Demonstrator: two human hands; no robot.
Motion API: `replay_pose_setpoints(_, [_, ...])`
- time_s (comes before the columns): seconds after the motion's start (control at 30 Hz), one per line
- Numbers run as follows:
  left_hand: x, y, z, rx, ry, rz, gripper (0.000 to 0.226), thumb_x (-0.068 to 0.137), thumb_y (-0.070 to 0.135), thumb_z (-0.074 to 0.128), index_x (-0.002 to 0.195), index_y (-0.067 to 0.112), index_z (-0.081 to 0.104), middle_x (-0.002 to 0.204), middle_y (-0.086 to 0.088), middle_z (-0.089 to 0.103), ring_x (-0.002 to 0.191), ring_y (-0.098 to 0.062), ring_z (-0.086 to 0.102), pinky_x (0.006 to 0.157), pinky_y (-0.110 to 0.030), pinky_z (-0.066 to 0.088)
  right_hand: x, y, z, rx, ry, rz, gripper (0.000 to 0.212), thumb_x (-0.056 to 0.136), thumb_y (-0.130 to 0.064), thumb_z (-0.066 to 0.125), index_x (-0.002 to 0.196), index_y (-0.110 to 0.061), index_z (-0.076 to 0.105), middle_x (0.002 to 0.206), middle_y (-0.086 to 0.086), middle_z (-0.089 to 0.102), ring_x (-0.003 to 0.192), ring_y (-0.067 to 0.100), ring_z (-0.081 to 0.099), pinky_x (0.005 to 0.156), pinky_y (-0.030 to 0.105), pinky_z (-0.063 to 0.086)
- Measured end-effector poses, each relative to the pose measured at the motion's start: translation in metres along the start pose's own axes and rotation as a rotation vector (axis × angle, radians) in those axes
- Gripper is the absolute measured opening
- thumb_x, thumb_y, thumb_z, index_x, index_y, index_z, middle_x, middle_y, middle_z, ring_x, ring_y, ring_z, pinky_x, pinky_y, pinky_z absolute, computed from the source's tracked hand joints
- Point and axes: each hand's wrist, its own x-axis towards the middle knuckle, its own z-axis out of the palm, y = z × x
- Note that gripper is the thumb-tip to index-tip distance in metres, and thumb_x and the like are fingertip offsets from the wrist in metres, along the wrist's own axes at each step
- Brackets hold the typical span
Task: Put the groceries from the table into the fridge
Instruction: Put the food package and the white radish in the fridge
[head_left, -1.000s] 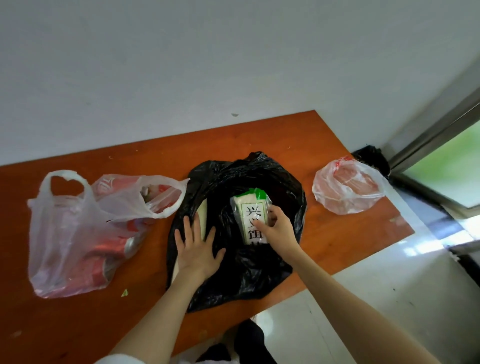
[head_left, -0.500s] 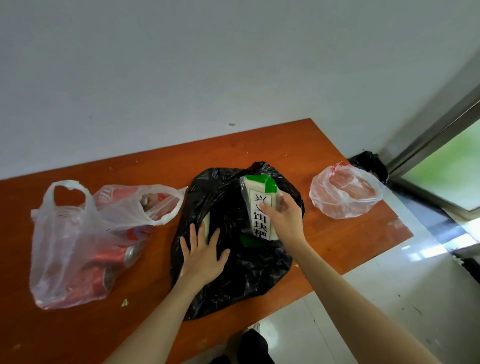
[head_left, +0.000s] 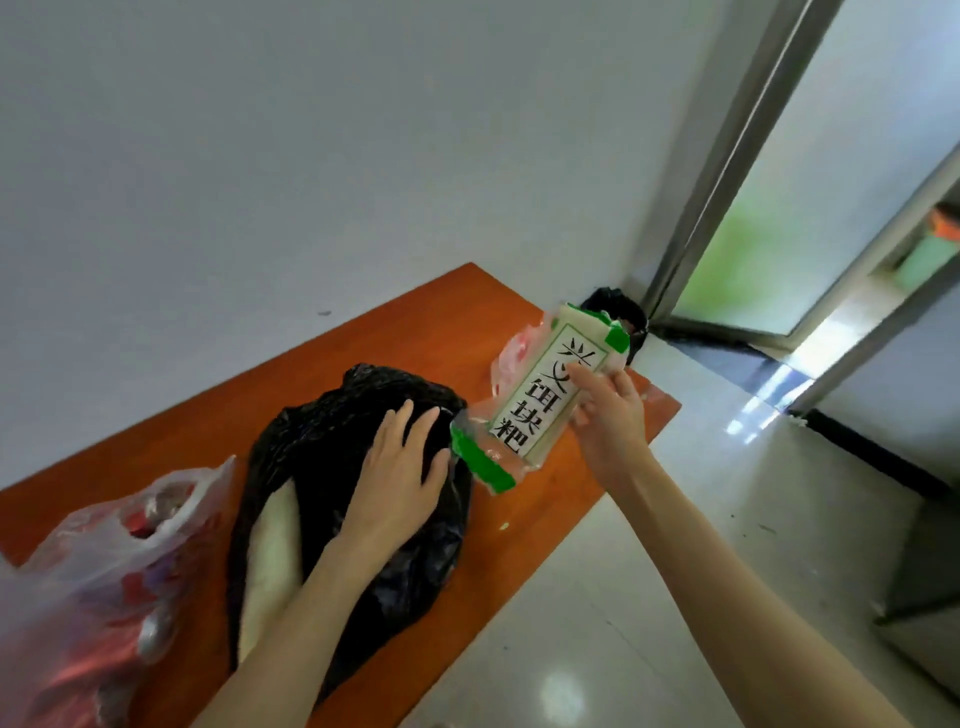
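Now right hand (head_left: 608, 415) grips packet (head_left: 545, 400), lifted clear; left hand (head_left: 400, 467) flat on black bag (head_left: 311, 441).

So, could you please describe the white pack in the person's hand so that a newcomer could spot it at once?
Start at the orange table against the white wall and go to its right end. Above that end, the right hand grips a flat white pack. Unlike the black bag and the clear bags beside it, it has green ends and large black characters.
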Motion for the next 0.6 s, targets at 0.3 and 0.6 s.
replay_pose_setpoints(0.3, [-0.01, 0.196, 0.072, 0.153, -0.075, 0.571, 0.056, 0.096, 0.042, 0.034, 0.147, 0.027, 0.018, 0.156, -0.001, 0.012, 0.145, -0.021, 0.007, 0.118, -0.041, 0.011, -0.083, -0.113, -0.199, -0.175, 0.28, -0.264, 0.026, 0.087, -0.013, 0.061, 0.111, -0.012, 0.053, 0.103, 0.006, 0.066, 0.091, 0.017, 0.064, 0.069, 0.028, 0.047])
replay_pose_setpoints(0.6, [-0.116, 0.408, 0.21, 0.056, -0.239, 0.883, 0.059, 0.095, 0.044, 0.038, 0.148, 0.029, 0.017, 0.158, -0.003, 0.002, 0.145, -0.02, 0.0, 0.113, -0.031, 0.006, -0.224, -0.201, -0.433, -0.313, 0.572, -0.372, 0.03, 0.085, -0.016, 0.064, 0.114, -0.015, 0.055, 0.103, 0.003, 0.067, 0.09, 0.02, 0.067, 0.066, 0.031, 0.054])
